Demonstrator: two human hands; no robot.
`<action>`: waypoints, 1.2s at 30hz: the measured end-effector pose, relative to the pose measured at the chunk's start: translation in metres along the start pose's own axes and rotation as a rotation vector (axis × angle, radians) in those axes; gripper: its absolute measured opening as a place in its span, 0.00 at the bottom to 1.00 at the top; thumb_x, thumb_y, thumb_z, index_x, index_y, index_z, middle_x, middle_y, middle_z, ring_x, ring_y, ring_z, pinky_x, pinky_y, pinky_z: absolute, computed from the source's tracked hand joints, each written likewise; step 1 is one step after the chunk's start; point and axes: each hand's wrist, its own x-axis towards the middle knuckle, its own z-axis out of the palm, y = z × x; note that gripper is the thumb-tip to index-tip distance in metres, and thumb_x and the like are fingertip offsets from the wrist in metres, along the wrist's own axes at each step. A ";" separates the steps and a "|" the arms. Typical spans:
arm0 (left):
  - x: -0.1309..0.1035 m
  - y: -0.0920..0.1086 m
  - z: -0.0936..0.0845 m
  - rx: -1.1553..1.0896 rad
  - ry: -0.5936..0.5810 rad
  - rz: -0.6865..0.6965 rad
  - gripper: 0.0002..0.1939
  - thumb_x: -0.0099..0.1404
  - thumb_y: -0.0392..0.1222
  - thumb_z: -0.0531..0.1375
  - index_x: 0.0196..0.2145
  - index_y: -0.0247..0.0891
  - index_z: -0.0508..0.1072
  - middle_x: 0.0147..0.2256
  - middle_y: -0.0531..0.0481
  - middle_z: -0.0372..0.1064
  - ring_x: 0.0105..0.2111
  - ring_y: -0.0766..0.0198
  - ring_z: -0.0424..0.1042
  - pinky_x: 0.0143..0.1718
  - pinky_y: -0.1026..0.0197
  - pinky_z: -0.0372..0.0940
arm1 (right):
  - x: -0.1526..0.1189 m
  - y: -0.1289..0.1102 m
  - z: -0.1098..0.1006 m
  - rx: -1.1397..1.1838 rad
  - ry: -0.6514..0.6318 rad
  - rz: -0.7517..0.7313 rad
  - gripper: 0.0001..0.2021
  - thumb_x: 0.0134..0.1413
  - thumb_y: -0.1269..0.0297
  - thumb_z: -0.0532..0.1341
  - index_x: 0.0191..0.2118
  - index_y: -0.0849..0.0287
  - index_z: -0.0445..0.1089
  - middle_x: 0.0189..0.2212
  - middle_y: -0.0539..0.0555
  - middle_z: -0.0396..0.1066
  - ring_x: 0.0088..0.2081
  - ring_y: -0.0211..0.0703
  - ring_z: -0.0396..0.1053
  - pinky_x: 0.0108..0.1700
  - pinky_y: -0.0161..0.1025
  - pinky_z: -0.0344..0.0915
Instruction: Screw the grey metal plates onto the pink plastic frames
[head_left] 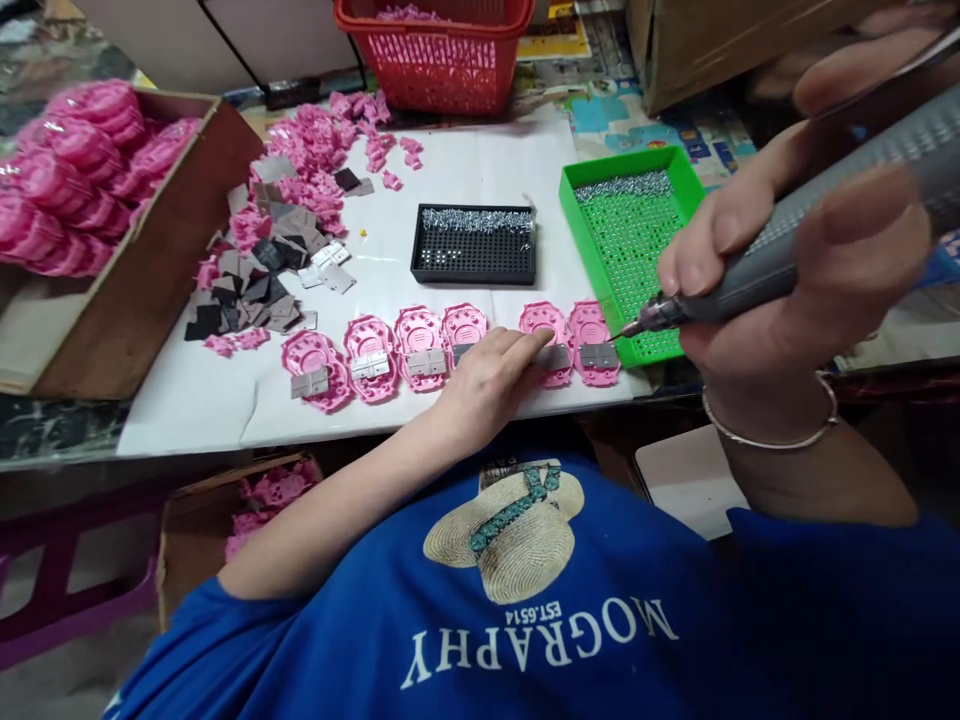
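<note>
Several pink plastic casings stand in a row along the near part of the white work surface, each with a small plate across its lower half. My left hand rests over the middle of the row, fingers stretched out, the index fingertip on a pink casing; the hand partly hides its neighbours. A grey electric screwdriver is gripped in my right hand. Its bit points left and down, close to the right edge of the dark plate on the rightmost casing. Whether it touches cannot be seen.
A black perforated tray and a green perforated tray hold small silvery screws. Loose plates and pink pieces are heaped at left. A cardboard box of pink parts and a red basket stand beyond.
</note>
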 end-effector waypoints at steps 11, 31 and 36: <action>-0.003 0.002 0.004 0.023 0.018 0.017 0.19 0.71 0.29 0.54 0.58 0.28 0.63 0.37 0.44 0.73 0.36 0.62 0.69 0.38 0.61 0.66 | -0.018 0.026 0.019 0.285 -0.276 -0.007 0.16 0.47 0.61 0.71 0.41 0.60 0.71 0.22 0.44 0.66 0.16 0.32 0.61 0.17 0.37 0.55; -0.004 -0.001 0.006 0.018 0.056 0.010 0.18 0.71 0.31 0.55 0.58 0.29 0.64 0.34 0.48 0.73 0.33 0.65 0.68 0.37 0.62 0.65 | -0.022 0.039 0.018 0.165 -0.338 -0.015 0.17 0.46 0.53 0.69 0.43 0.46 0.72 0.22 0.45 0.64 0.18 0.37 0.56 0.19 0.39 0.54; -0.005 -0.003 0.005 0.020 0.042 0.015 0.19 0.71 0.31 0.55 0.59 0.30 0.63 0.34 0.47 0.73 0.33 0.64 0.68 0.36 0.62 0.66 | -0.006 0.020 0.013 0.113 -0.215 -0.040 0.17 0.44 0.53 0.70 0.40 0.51 0.72 0.21 0.44 0.63 0.15 0.35 0.55 0.17 0.39 0.52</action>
